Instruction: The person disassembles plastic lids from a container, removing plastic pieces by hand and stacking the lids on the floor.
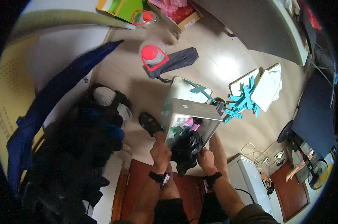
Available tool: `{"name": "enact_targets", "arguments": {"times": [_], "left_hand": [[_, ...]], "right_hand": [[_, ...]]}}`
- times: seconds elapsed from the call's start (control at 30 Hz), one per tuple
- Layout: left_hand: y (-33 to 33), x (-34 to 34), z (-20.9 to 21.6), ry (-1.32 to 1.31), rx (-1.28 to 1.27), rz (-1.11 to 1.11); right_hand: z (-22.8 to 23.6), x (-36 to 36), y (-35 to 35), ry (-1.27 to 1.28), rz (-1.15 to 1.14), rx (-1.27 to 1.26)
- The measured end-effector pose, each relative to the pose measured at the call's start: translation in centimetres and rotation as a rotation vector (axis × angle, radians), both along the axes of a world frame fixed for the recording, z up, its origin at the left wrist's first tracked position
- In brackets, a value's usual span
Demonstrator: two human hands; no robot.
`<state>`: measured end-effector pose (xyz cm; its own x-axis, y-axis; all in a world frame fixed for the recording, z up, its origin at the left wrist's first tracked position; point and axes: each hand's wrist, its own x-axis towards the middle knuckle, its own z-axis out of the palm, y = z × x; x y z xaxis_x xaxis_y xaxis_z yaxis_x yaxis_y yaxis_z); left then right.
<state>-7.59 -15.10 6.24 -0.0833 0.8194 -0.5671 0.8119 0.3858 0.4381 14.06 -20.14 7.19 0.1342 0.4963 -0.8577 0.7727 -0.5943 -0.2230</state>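
In front of my legs I hold a whitish open box (193,109), its opening tilted toward me. My left hand (160,155) is closed on the box's near left edge. On the near right edge my right hand (207,159) is closed too; its fingertips are partly hidden. Inside lies a crumpled black plastic bag (185,149) that spills over the near side. Deeper in, small pink, green and white items (189,125) show, too jumbled to name. Just beyond the box, a white panel (180,89) lies on the floor with a teal crossed piece (199,89) on top.
Teal crossed pieces (244,97) lie heaped on the right, beside stacked white panels (265,91). Ahead are a folded dark umbrella (180,62) and a clear bottle with a red cap and handle (149,54). Dark bags (75,149) crowd the left; a white cabinet (247,179) stands right.
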Motion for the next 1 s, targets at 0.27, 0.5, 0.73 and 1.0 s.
{"name": "enact_targets", "arguments": {"times": [0.27,0.5,0.73,1.0], "left_hand": [[-1.4,-8.1,-1.1,0.072,0.178,0.666],[5.0,-11.8,-2.8,0.268,0.136,0.534],[11.4,-12.7,-7.1,0.363,0.244,0.366],[14.1,-16.4,-13.5,0.512,0.010,0.070]], "right_hand": [[4.5,-4.5,8.7,0.402,-0.088,0.075],[-0.6,-1.5,6.7,0.404,-0.448,0.221],[-8.2,7.6,8.0,-0.199,0.009,0.444],[-13.1,10.0,8.7,0.430,-0.921,-0.372]]}}
